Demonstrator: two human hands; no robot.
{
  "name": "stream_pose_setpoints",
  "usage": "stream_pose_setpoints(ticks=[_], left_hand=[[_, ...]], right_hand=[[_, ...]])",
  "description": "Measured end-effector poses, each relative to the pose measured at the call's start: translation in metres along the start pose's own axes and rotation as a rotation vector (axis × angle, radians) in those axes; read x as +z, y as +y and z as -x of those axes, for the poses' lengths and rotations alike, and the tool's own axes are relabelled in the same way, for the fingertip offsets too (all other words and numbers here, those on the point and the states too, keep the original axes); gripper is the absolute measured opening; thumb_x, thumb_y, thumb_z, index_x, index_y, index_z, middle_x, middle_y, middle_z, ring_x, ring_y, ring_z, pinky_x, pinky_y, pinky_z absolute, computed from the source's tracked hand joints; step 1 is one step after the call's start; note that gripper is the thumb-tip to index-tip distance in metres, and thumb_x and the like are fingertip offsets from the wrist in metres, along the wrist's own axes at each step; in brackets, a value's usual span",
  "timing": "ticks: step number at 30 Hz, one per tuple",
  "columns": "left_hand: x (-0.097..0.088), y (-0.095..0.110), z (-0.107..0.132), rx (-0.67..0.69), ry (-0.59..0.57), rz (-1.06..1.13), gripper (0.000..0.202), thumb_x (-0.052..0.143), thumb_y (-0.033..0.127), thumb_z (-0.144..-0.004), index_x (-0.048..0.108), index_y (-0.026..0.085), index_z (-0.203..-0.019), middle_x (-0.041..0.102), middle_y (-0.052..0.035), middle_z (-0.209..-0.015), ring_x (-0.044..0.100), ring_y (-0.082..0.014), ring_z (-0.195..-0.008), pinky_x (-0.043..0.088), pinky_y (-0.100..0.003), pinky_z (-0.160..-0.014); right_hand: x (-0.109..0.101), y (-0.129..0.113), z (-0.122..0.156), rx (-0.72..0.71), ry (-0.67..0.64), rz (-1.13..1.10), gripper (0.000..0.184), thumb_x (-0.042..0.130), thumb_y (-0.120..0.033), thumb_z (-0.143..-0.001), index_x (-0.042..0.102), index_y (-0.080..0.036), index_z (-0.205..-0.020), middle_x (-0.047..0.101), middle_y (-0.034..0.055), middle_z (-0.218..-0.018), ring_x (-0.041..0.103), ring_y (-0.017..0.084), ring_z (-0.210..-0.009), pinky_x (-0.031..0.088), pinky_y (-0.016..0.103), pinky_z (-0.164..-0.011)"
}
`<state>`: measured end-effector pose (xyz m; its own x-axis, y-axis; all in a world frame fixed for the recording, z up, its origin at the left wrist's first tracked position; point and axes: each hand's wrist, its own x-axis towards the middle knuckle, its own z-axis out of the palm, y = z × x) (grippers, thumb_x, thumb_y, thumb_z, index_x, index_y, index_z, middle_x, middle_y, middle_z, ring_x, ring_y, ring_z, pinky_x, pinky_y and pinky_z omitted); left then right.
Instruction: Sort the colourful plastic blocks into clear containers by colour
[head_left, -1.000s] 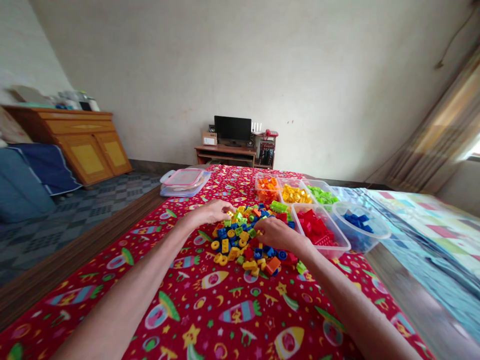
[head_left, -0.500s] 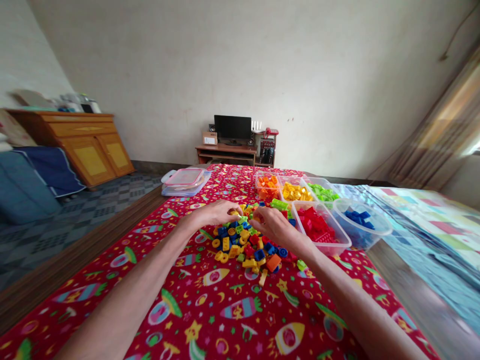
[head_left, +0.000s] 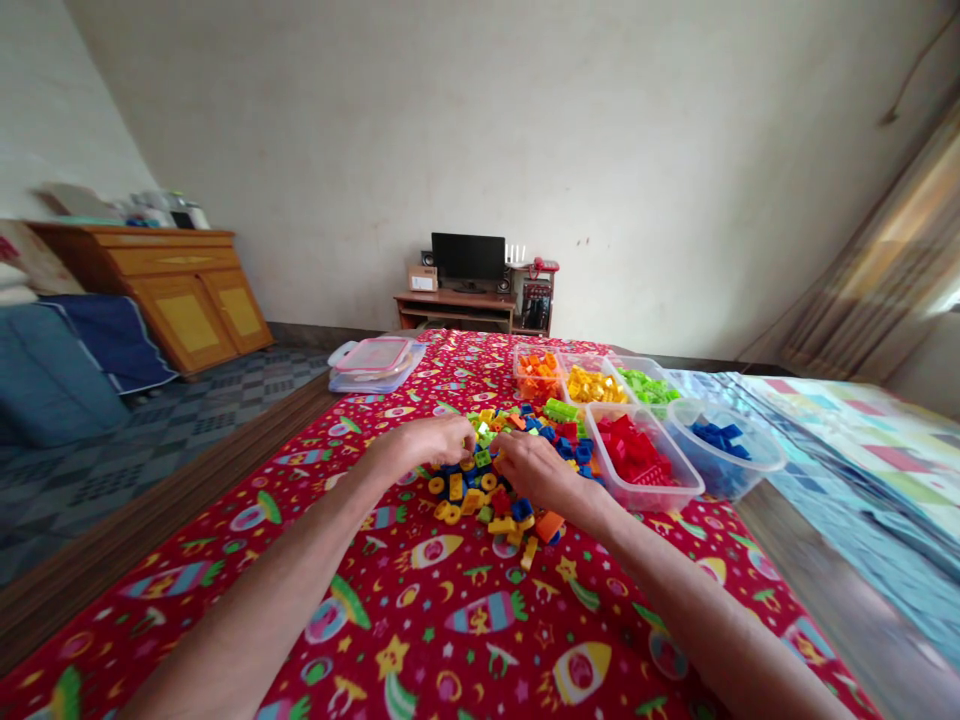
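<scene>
Reaching both hands into one pile [head_left: 495, 490], why?

Because it's all there, on the cloth [head_left: 420, 610], just short of the bin [head_left: 645, 505]: left hand [head_left: 420, 447], right hand [head_left: 536, 470], curled over it, fingers [head_left: 469, 433] together. Holding anything? Can't tell.

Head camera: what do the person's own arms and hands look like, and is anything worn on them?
The left hand and right hand are bare, without gloves. The left forearm and right forearm show no sleeves, watch or bracelet. No rings or markings show, though the fingers are partly hidden.
</scene>
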<state>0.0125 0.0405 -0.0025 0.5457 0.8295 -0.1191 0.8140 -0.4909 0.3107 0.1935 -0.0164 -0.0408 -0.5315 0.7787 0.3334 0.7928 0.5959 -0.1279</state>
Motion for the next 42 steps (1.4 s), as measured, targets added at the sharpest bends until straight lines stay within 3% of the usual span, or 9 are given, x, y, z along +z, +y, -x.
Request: stream_pose_setpoints(ticks=[3,9,15,19,26,30,34,39,42], left_hand=[[-0.002,0.008,0.002,-0.073,-0.169,-0.243,0.025,0.062,0.025,-0.067,0.074,0.019,-0.087,0.073,-0.0034,-0.077,0.059,-0.0157,-0.061,0.039,-0.022,-0.052],[-0.002,0.019,0.007,-0.062,-0.172,-0.378,0.023,0.063,0.029,-0.069,0.073,0.019,-0.087,0.073,-0.0038,-0.083,0.061,-0.0166,-0.065,0.037,-0.022,-0.051],[-0.007,0.017,0.008,0.008,-0.076,-0.347,0.024,0.056,0.027,-0.073,0.070,0.018,-0.089,0.072,-0.0048,-0.086,0.062,-0.0176,-0.072,0.041,-0.023,-0.059],[-0.011,0.012,0.007,0.081,0.040,-0.220,0.025,0.053,0.032,-0.075,0.065,0.018,-0.092,0.069,-0.0036,-0.086,0.060,-0.0177,-0.075,0.041,-0.024,-0.061],[-0.003,0.022,0.002,0.295,0.137,0.059,0.024,0.055,0.034,-0.073,0.057,0.018,-0.091,0.063,-0.0012,-0.087,0.059,-0.0167,-0.077,0.044,-0.024,-0.065],[0.006,0.024,-0.003,0.275,0.135,0.226,0.027,0.059,0.029,-0.070,0.056,0.018,-0.094,0.062,0.0003,-0.083,0.059,-0.0158,-0.070,0.045,-0.024,-0.059],[0.011,0.023,-0.008,0.240,0.128,0.420,0.054,0.063,0.026,-0.067,0.048,0.018,-0.118,0.063,-0.0035,-0.097,0.062,-0.0153,-0.068,0.047,-0.025,-0.056],[0.008,0.025,-0.007,0.310,0.216,0.278,0.070,0.072,0.025,-0.060,0.049,0.019,-0.125,0.061,-0.0082,-0.114,0.061,-0.0230,-0.099,0.050,-0.032,-0.081],[0.000,0.023,-0.004,0.293,0.254,0.167,0.068,0.071,0.029,-0.064,0.050,0.021,-0.128,0.060,-0.0072,-0.114,0.061,-0.0210,-0.095,0.050,-0.029,-0.079]], right_hand=[[-0.004,0.007,-0.001,0.103,0.097,-0.129,0.028,0.047,-0.011,-0.082,0.066,-0.015,-0.101,0.070,0.0068,-0.083,0.060,0.015,-0.073,0.039,0.022,-0.066],[-0.008,0.006,-0.003,0.193,0.090,-0.324,0.022,0.050,-0.010,-0.077,0.070,-0.015,-0.085,0.065,0.0017,-0.065,0.057,0.012,-0.060,0.037,0.021,-0.059],[-0.010,0.002,-0.007,0.339,-0.039,-0.764,0.020,0.045,-0.016,-0.084,0.059,-0.015,-0.070,0.061,-0.0018,-0.057,0.056,0.010,-0.048,0.039,0.019,-0.049],[-0.009,0.005,-0.009,0.492,0.006,-1.158,0.020,0.051,-0.023,-0.086,0.054,-0.016,-0.067,0.060,-0.0029,-0.056,0.054,0.008,-0.045,0.040,0.018,-0.046],[-0.003,0.003,-0.010,0.568,-0.015,-1.704,0.026,0.052,-0.042,-0.089,0.060,-0.017,-0.088,0.063,0.0005,-0.071,0.059,0.009,-0.057,0.047,0.017,-0.049],[0.000,0.005,-0.009,0.518,-0.038,-1.751,0.030,0.061,-0.045,-0.084,0.064,-0.015,-0.086,0.063,0.0020,-0.070,0.060,0.009,-0.060,0.049,0.017,-0.052],[0.001,0.007,-0.008,0.454,-0.080,-1.751,0.035,0.076,-0.044,-0.069,0.067,-0.012,-0.081,0.064,0.0025,-0.068,0.061,0.009,-0.063,0.044,0.013,-0.048],[-0.001,0.004,-0.008,0.476,-0.029,-1.667,0.036,0.080,-0.043,-0.061,0.066,-0.012,-0.073,0.060,-0.0013,-0.062,0.051,0.005,-0.052,0.036,0.013,-0.043],[-0.008,0.007,-0.008,0.490,0.059,-1.495,0.035,0.077,-0.045,-0.063,0.064,-0.013,-0.067,0.059,-0.0028,-0.057,0.048,0.004,-0.048,0.036,0.015,-0.043]])
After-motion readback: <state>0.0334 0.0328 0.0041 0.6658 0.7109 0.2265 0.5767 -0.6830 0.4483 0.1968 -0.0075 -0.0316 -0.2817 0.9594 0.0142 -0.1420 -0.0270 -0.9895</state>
